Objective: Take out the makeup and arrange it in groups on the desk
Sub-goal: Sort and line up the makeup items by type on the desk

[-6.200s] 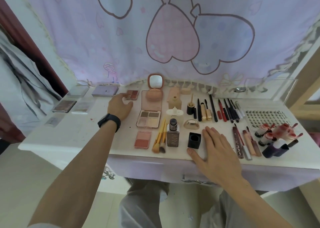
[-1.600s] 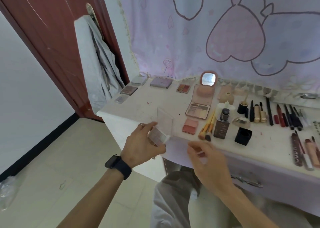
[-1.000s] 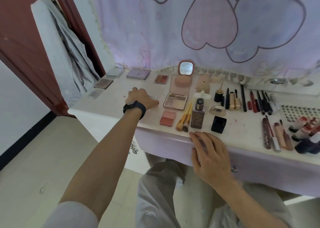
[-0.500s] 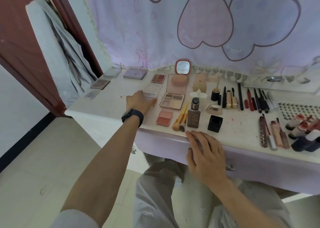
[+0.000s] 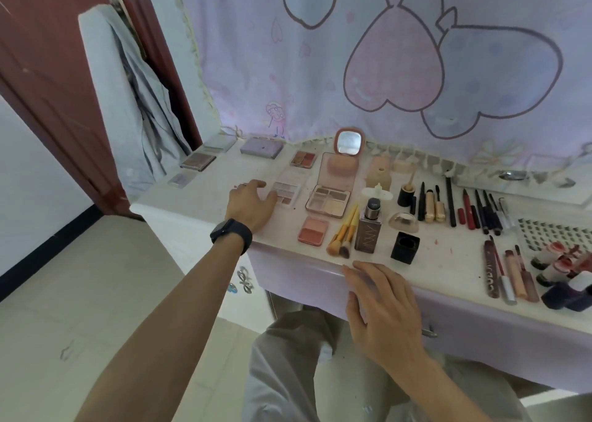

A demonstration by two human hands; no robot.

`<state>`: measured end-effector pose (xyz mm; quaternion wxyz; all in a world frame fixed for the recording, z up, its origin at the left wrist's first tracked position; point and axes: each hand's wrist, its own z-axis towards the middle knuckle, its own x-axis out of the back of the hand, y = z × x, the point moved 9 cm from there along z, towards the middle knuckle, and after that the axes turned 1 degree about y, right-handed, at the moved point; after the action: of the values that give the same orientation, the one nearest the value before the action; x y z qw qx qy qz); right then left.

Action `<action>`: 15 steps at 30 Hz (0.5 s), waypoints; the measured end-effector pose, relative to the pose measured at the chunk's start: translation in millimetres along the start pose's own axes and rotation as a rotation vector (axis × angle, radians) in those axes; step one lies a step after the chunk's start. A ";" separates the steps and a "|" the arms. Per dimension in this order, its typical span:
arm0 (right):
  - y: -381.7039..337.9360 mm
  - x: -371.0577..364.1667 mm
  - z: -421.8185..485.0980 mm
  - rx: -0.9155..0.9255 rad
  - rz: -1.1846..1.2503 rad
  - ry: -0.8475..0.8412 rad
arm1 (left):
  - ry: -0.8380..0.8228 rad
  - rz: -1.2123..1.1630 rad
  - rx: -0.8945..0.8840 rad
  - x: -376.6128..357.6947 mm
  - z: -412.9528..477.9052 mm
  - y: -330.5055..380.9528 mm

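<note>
head view showed the small clear-lidded eyeshadow palette [image 5: 286, 192] lying open and flat on the desk [image 5: 205, 202], its lid folded back toward 12 o'clock. the left hand [image 5: 251, 202] lay at its 9 o'clock, fingers relaxed and spread. the thumb tip was at the palette's left edge, touching it or very nearly, and the hand gripped nothing. the step looked like a final nudge of this palette into the eye-palette group. a light sideways push with straight fingers seemed best, squaring its long edge with the large open palette [image 5: 330, 199] at 3 o'clock while leaving a gap. lifting it seemed unwise, since the lid might flap. the small reddish palette [image 5: 303, 159] sat at 12 o'clock and the pink blush compact [image 5: 313, 230] at 5 o'clock, both apart from it. the right hand [image 5: 382, 306] rested flat and released on the desk's front edge, farther out at 5 o'clock, just short of the brushes [image 5: 344, 234], well placed as a brace.
</note>
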<state>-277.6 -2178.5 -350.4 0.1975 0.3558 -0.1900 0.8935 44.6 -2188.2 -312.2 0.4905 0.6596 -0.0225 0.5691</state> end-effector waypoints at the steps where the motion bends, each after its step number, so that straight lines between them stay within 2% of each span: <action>1: -10.7 1.1 7.1 0.023 0.045 -0.013 | 0.015 -0.002 -0.009 9.1 -3.6 -8.1; 5: -61.5 -9.0 48.5 0.065 0.230 -0.109 | 0.068 0.036 -0.019 39.5 -20.6 -42.0; 11: -128.9 -82.0 104.5 0.080 0.320 -0.426 | 0.140 0.072 0.022 81.9 -35.0 -100.6; 15: -153.5 -128.2 135.9 0.095 0.328 -0.451 | 0.144 0.066 0.080 99.3 -26.5 -139.1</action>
<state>-40.6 -2141.2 -319.3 -0.0139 0.5191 -0.2418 0.8197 141.9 -2045.8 -325.4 0.4450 0.6349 0.0139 0.6314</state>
